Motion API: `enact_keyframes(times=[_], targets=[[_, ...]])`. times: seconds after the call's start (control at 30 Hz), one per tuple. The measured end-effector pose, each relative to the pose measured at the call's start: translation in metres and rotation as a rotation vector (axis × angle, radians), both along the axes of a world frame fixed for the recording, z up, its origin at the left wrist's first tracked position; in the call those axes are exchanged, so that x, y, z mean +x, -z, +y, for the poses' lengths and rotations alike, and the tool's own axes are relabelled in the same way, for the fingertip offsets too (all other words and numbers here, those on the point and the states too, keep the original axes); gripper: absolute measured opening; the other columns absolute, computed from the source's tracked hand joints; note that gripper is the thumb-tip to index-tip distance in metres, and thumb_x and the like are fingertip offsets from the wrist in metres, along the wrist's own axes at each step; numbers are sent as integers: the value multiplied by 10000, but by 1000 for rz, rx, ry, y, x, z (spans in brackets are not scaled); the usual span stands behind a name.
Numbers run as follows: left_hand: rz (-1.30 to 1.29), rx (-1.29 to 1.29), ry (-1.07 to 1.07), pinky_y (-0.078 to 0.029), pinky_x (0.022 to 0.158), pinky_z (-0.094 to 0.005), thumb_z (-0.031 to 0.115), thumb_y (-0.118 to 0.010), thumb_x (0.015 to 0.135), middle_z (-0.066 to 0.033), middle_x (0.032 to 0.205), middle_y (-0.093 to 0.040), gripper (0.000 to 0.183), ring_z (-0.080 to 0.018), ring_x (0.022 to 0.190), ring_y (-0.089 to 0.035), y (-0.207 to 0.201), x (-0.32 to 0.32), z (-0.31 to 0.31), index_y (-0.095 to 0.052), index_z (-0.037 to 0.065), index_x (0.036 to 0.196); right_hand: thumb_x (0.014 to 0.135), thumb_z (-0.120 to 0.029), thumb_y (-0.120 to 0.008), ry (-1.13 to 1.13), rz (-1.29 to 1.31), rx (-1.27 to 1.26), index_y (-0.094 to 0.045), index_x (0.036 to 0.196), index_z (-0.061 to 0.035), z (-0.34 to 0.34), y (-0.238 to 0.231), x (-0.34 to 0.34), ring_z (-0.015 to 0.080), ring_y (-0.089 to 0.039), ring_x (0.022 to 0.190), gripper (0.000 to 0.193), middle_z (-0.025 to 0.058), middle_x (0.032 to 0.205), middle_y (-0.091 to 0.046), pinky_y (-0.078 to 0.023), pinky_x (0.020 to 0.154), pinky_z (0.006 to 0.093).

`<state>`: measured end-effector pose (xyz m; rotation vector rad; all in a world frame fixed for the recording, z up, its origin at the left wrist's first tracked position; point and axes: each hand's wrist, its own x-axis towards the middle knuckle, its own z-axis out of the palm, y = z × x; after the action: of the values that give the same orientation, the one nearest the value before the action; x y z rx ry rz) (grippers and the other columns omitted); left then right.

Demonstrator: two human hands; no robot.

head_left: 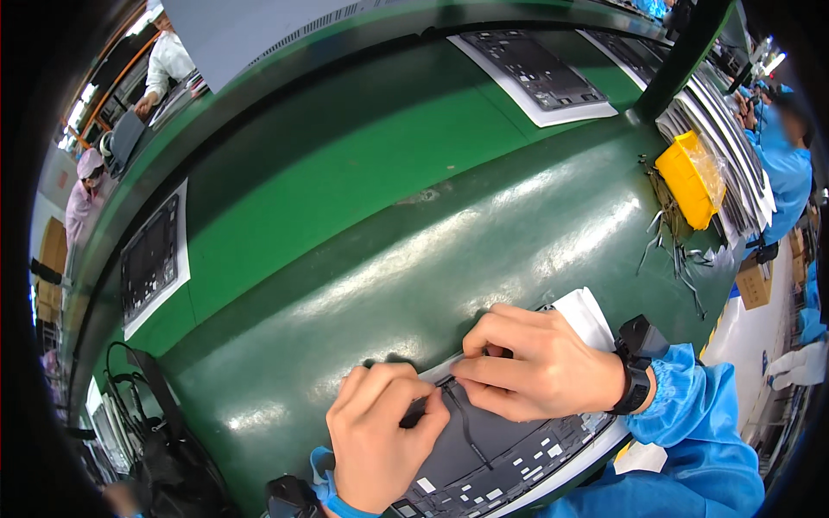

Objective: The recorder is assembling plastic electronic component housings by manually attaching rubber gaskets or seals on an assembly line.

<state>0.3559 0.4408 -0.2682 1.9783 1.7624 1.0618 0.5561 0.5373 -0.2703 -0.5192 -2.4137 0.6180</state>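
A dark flat panel [518,432] with small white and grey patches lies on a white sheet [587,315] at the table's near edge. My left hand [380,427] is over its far left part, with thumb and forefinger closed in a pinch. From the right comes my right hand [544,363], its thumb and fingers also pinched together, at the panel's far edge close to the left fingertips. Between the hands a thin black strip [466,423] runs down the panel. Whatever the fingertips grip is too small or hidden to make out.
Similar panels lie on white sheets at the far right [544,78] and far left [151,259] of the green table. A yellow bin [691,177] leans on stacked sheets [743,155], beside loose thin strips [669,224]. A post [691,60] rises behind.
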Motion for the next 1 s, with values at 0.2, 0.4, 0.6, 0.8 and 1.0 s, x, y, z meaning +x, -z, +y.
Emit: enact_keyframes(times=[0.2, 0.4, 0.6, 0.8, 1.0], targets=[[-263, -392, -74, -454, 621, -280, -22, -818, 686, -59, 839, -674, 146, -157, 706, -574, -16, -5, 15, -714, 16, 782, 712, -20, -829, -10, 41, -68, -754, 887, -48, 4, 7, -3, 201, -605, 691, 193, 35, 883, -597, -477, 513, 323], [-223, -404, -79, -446, 608, -276, -25, -802, 686, -55, 832, -668, 132, -139, 696, -551, -20, -1, 16, -705, 11, 768, 709, -26, -826, -20, -5, -65, -749, 860, -60, 6, 5, -3, 191, -606, 691, 173, 29, 876, -584, -465, 495, 326], [-163, -203, -37, -442, 689, -314, -16, -811, 691, -49, 844, -661, 147, -172, 724, -581, 5, -6, 5, -696, 35, 769, 733, 3, -840, -37, 48, -179, -781, 905, -41, 9, 9, -3, 216, -616, 710, 187, 47, 896, -620, -482, 566, 342], [-151, -119, -26, -415, 769, -350, -7, -824, 679, -41, 865, -658, 169, -214, 786, -613, 9, -10, 2, -693, 62, 760, 741, 30, -787, -12, -5, -426, -805, 901, -28, 9, 2, -11, 267, -672, 757, 171, 72, 860, -661, -526, 625, 379], [-181, -108, -37, -401, 752, -351, -2, -825, 673, -39, 878, -657, 174, -215, 784, -608, 9, -19, 4, -689, 67, 756, 765, 58, -794, 45, -65, -521, -808, 910, -18, 9, -7, -22, 259, -678, 720, 165, 89, 868, -673, -517, 602, 356]])
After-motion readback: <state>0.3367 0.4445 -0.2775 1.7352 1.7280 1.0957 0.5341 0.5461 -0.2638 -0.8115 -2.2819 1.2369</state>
